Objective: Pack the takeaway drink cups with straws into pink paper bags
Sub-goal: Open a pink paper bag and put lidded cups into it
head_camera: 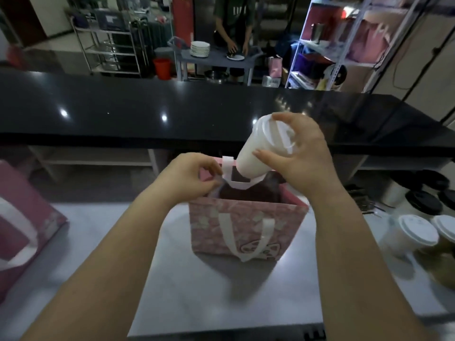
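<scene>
The head view looks down on a white cup [261, 148] with a white lid, tilted so its base dips into the open mouth of a pink paper bag [246, 230] standing on a pale worktop [209, 291]. The right hand [302, 153] grips the cup near its lid, thumb on the side wall and fingers curled over the rim. The left hand [192, 178] pinches the bag's far white handle [234, 178] at the left of the opening; the near handle hangs down the bag's printed front. To the right stand more lidded cups [416, 232], some with dark lids behind. A second pink bag [22, 217] sits at the left edge. Beyond runs a black counter [172, 107], and behind it a person [234, 20] stands at a cart beside stacked plates [200, 48].
</scene>
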Available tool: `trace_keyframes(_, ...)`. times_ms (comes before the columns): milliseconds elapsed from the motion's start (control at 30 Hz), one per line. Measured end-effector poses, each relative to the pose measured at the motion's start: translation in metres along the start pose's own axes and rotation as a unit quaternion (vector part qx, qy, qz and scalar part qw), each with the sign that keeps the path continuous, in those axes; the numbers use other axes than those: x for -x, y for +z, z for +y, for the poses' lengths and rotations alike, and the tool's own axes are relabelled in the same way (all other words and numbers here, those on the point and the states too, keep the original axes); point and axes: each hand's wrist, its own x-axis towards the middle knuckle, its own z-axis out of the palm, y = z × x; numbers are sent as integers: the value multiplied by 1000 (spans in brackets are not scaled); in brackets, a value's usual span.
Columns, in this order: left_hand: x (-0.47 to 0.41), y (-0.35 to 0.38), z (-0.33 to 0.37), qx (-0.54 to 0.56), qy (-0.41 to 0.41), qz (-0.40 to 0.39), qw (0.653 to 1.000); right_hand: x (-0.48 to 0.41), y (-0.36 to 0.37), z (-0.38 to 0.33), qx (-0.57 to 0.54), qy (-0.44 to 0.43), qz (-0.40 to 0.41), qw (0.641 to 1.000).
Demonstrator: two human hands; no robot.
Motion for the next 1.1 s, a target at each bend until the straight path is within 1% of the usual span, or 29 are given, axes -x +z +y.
trace_keyframes(100, -7, 1, -15, -12, 42, -49, 998, 5, 19, -12, 22, 17, -18, 999)
trace_keyframes(233, -15, 2, -29, -30, 39, -117, 992, 15, 32, -18, 49, 60, -51, 996)
trace_keyframes(367, -15, 8, -36, -15, 39, -191, 981, 34, 47, -15, 123, 55, -45, 990)
trace_keyframes(500, -9, 16, -36, -41, 45, -220, 974, 48, 43, -5, 117, 76, -84, 987)
trace_keyframes(600, -2, 20, -33, -83, 54, -221, 970, 51, 33, 2, 115, 92, -148, 978)
trace_keyframes(700, 6, 21, -31, -109, 55, -220, 968, 54, 25, 10, 159, 144, -236, 948)
trace_keyframes(800, 10, 20, -28, -119, 55, -228, 965, 58, 29, 18, 237, 195, -311, 900)
trace_keyframes(867, 12, 23, -23, -122, 61, -235, 962, 55, 40, 20, 312, 208, -337, 864)
trace_keyframes(967, 17, 31, -18, -123, 54, -241, 961, 44, 63, 19, 449, 180, -347, 803)
trace_keyframes(1000, 19, 33, -18, -122, 47, -240, 962, 42, 72, 19, 474, 166, -344, 793)
trace_keyframes(1033, 20, 33, -18, -117, 39, -237, 964, 40, 80, 21, 481, 153, -339, 794)
trace_keyframes(1100, 22, 33, -21, -89, 30, -222, 970, 40, 95, 26, 453, 139, -336, 814)
